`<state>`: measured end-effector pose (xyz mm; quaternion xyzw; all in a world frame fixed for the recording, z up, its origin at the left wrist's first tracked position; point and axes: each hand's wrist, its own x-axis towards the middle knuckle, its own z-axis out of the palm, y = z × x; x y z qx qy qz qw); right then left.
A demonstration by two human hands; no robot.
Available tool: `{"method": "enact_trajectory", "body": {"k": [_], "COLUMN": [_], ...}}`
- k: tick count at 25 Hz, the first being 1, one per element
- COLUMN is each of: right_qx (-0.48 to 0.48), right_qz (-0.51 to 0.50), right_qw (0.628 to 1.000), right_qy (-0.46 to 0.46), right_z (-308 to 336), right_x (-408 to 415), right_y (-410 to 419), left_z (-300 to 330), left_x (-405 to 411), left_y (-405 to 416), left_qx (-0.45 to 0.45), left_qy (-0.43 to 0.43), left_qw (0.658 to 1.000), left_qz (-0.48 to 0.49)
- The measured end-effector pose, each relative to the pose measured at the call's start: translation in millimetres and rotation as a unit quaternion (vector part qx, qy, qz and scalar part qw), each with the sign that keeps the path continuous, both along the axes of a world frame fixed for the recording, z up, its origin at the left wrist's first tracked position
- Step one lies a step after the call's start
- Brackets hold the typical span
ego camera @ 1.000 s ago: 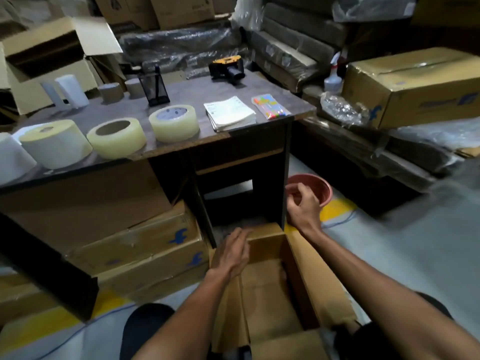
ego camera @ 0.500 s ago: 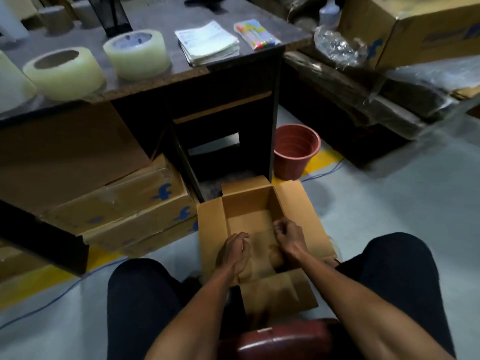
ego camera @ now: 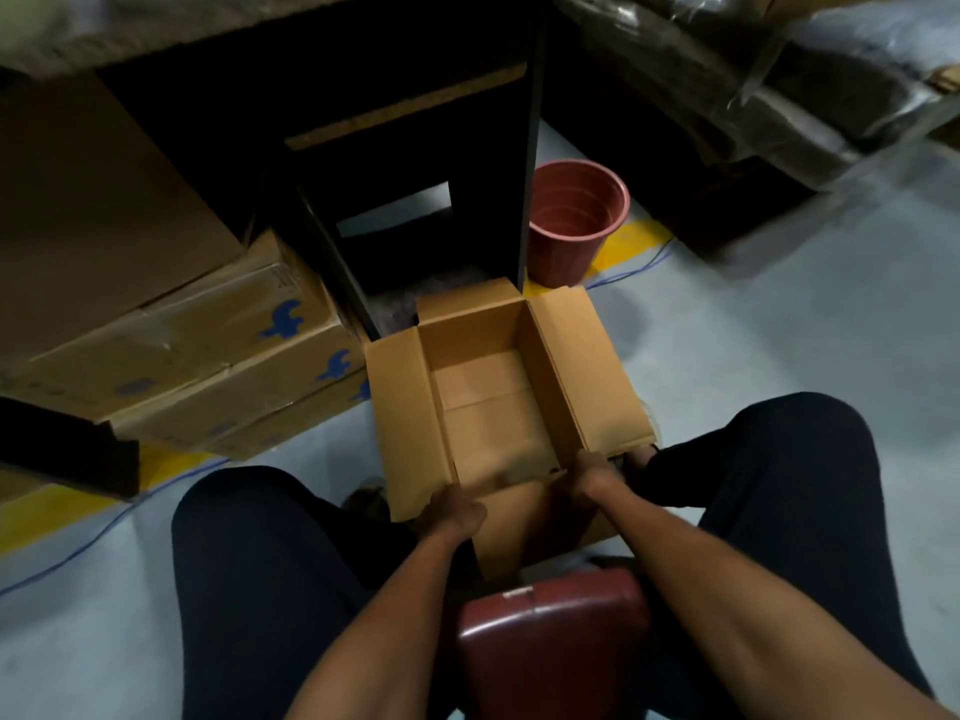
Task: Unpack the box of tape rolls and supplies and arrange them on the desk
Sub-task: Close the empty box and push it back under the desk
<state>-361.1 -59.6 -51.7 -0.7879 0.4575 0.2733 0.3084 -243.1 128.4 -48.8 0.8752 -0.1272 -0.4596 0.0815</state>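
The open brown corrugated cardboard box (ego camera: pixel 488 402) sits on the pale grey floor (ego camera: pixel 753 345) between the seated person's knees, its four flaps folded outward and its inside showing only bare cardboard. The left hand (ego camera: pixel 454 509) grips the near wall of the box at its left corner, fingers curled over the edge; the right hand (ego camera: pixel 592 472) grips the same near wall at its right corner, fingers curled down inside — both hands are closed round the cardboard, with the near flap hanging down between the forearms. The far end of the box lies just in front of the dark wooden desk (ego camera: pixel 405 122), close to the desk's upright side panel. Just beside that panel, to the right, a terracotta-coloured plastic pot (ego camera: pixel 574 220) stands upright on a yellow floor marking (ego camera: pixel 628 241). To the left of the open box, sealed brown cartons with blue logos (ego camera: pixel 208 356) are stacked under the desk, the nearest one touching or almost touching the box's left flap. A thin blue cable (ego camera: pixel 634 270) runs across the floor behind the pot. The dark red padded seat (ego camera: pixel 550 641) of a chair shows at the bottom edge, between the person's dark trouser legs.
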Motion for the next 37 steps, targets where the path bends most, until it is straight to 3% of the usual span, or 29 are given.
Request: {"method": "enact_trajectory", "body": {"k": [4,14,19,22,25,30,34,37], "right_qx": [-0.026,0.044,0.063,0.061,0.044,-0.002,0.02,0.009], "right_qz": [-0.05,-0.161,-0.354,-0.39,-0.362,-0.237,-0.033,0.092], "right_qw": [0.998,0.985,0.924,0.904,0.914,0.953,0.99,0.993], "right_qy": [0.008,-0.033,-0.132,-0.166,-0.18,-0.191,-0.133,-0.067], "right_z": [2.2,6.8,12.0,3.2,11.3,14.9,-2.0,-14.1], "right_x": [-7.1,-5.9,1.3,4.2,12.6,21.9,20.8,17.0], "right_y": [0.5,-10.2,-26.6,-33.9,-27.4,-6.7,11.5,24.0], "left_z": [-11.9,5.0,6.8,4.2,4.3,2.6,-12.2,-24.9], "left_x": [-3.1,-5.0,4.9,8.2,8.4,-0.3,-10.0,-14.5], "left_y": [8.4,6.6,7.8,6.5,2.7,-5.6,-12.9,-10.3], "left_qx": [0.008,-0.057,-0.096,-0.16,-0.19,-0.206,-0.192,-0.157], "left_qy": [0.04,0.077,0.003,0.006,-0.015,-0.067,-0.036,-0.036], "left_qw": [0.999,0.99,0.975,0.935,0.916,0.939,0.971,0.987], "left_qz": [0.031,0.103,0.203,0.315,0.353,0.265,0.14,0.029]}}
